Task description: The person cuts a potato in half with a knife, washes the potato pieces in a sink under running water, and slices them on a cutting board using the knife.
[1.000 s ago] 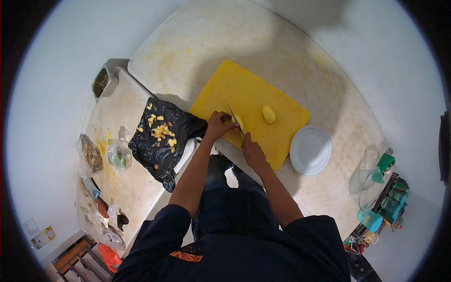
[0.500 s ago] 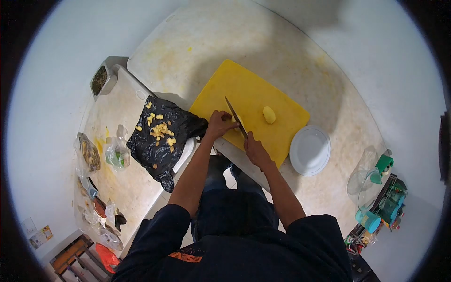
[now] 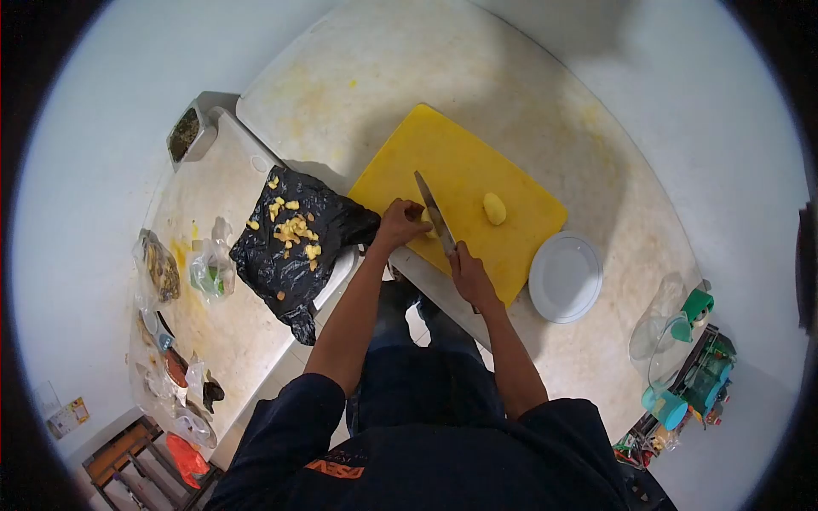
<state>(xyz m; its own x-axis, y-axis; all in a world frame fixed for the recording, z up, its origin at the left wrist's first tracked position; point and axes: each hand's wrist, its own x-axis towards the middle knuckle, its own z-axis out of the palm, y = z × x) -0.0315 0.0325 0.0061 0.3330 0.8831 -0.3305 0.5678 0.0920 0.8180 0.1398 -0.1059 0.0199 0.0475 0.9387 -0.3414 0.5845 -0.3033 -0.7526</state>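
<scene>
On a yellow cutting board (image 3: pixel 443 145), my left hand (image 3: pixel 402 224) grips a peeled potato (image 3: pixel 428 219), which the fingers partly cover. My right hand (image 3: pixel 470 274) is wrapped round the handle of a kitchen knife (image 3: pixel 435 211). Its blade points away from me and lies just right of the held potato; whether it touches cannot be told. A second peeled potato (image 3: pixel 494 209) rests on the right part of the board.
Left of the board, a black plastic bag (image 3: pixel 264 255) carries peelings (image 3: pixel 296 230). A white plate (image 3: pixel 566 278) stands by the board's right corner. Plastic bags (image 3: pixel 211 271) lie on the left counter. At the right edge are a clear bowl (image 3: pixel 665 358) and a turquoise cup (image 3: pixel 671 411).
The knife has shifted slightly right, with its blade face now turned more toward the camera. My left hand stays on the potato. The whole view has moved a little.
</scene>
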